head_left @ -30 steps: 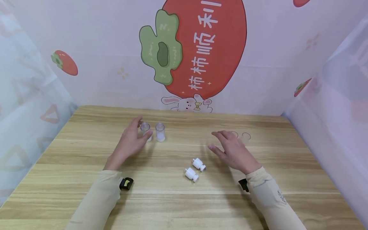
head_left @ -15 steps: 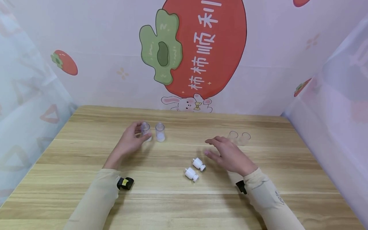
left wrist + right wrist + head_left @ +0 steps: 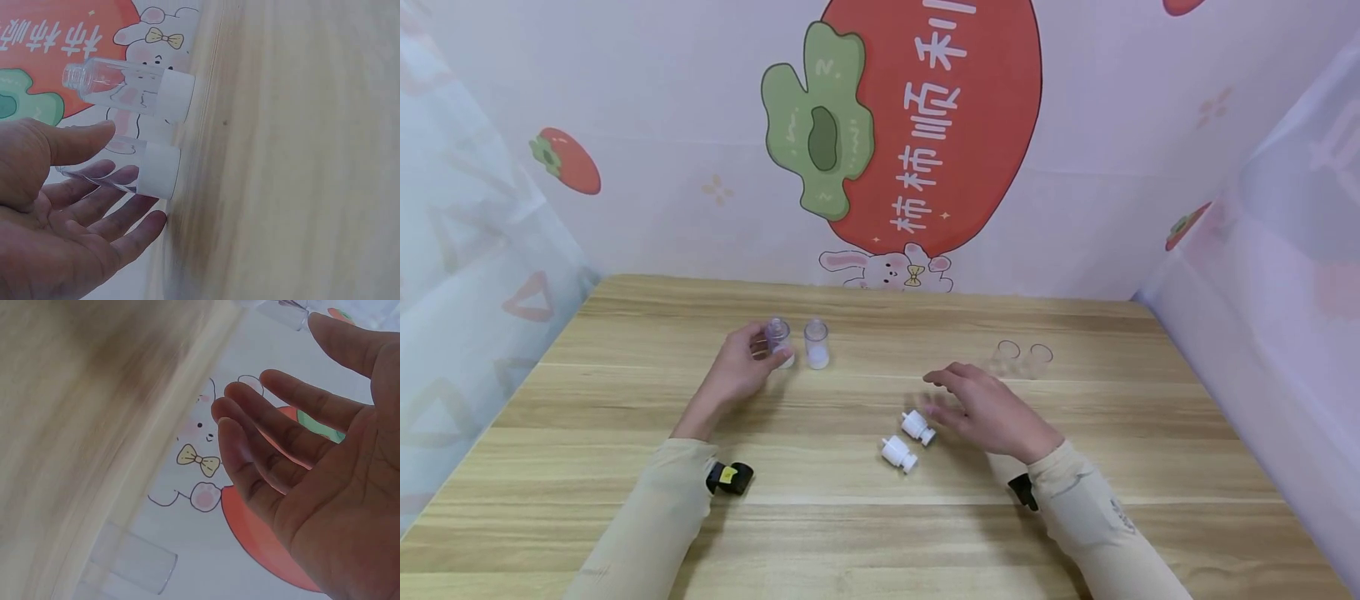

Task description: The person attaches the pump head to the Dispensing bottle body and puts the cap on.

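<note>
1. The left hand (image 3: 737,367) is around the left bottle (image 3: 779,338), thumb on one side and fingers on the other, gently bent; I can't tell if they squeeze it.
2. That bottle stands up near the back edge of the counter (image 3: 625,408), left of the middle; a soft, even squeeze low down should keep it from tipping.
3. The right bottle (image 3: 816,345) stands just beside it; going slowly would help avoid a bump.
4. The right hand (image 3: 992,408) holds nothing, its fingers loosely bent and its thumb apart; the first pump (image 3: 917,427) and second pump (image 3: 898,453) lie near it, farther from the back edge; pinching around the fat part might work best.
</note>
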